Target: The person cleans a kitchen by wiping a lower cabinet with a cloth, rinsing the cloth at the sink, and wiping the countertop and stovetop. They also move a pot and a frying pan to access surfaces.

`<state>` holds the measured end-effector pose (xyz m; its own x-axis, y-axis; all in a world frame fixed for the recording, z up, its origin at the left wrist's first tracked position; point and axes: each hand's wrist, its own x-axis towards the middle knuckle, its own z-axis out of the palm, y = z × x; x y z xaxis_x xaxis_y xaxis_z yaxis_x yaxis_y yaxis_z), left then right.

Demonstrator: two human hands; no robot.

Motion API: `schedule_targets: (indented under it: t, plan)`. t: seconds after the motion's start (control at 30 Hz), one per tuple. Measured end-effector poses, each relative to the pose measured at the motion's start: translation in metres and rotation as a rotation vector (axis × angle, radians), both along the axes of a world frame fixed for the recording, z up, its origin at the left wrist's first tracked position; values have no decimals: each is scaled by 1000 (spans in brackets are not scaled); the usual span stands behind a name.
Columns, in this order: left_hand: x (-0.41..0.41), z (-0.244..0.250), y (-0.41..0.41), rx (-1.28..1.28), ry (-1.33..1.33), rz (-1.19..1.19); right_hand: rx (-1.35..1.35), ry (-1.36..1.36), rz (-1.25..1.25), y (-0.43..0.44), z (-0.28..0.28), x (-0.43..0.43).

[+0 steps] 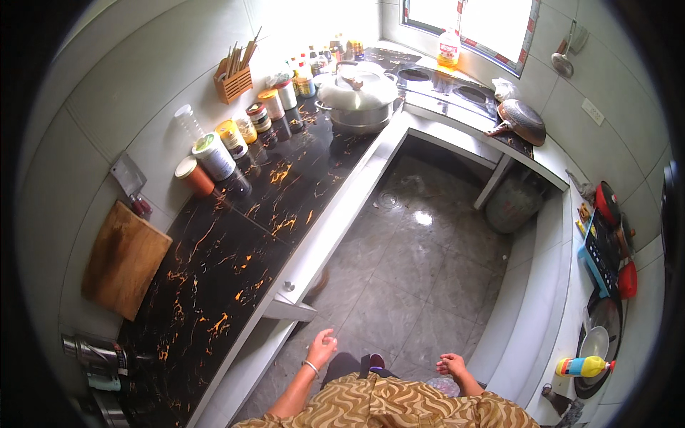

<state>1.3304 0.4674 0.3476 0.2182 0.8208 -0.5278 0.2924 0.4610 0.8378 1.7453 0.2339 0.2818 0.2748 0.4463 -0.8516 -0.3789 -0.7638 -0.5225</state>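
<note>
My left hand (322,346) hangs over the tiled floor (385,289), empty, with its fingers loosely bent and apart. A bracelet circles that wrist. The nearest thing to it is a white panel with a round knob (289,286), under the edge of the black marbled counter (257,257). Lower right, my right hand (452,365) is held out with nothing in it, its fingers slightly spread. Beside that forearm, a clear plastic bag (445,386) shows partly at floor level. One dark shoe (377,361) peeks out below my patterned shirt (385,401).
A lidded steel steamer pot (361,99) stands at the counter's far end, past several jars (214,155). A wooden chopping board (126,259) and a cleaver (129,176) lean by the left wall. Rightward are an upturned wok (522,122), gas cylinder (511,200) and yellow bottle (584,367).
</note>
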Motion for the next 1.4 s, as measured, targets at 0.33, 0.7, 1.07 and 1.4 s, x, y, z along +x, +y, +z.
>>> schedule_targets:
  t: [0.33,0.7,1.07,1.4]
  plan:
    - [82,72,243,32,-132,-107,-288,-21,-204,35,27,23]
    - [205,189,531,179,-344,44,114,-83,-307,295,42,89]
    - [274,191,686,152,-426,503,710,-181,29,784,201,263]
    - [317,201,704,151,-872,708,950,144,262,1044,249,267]
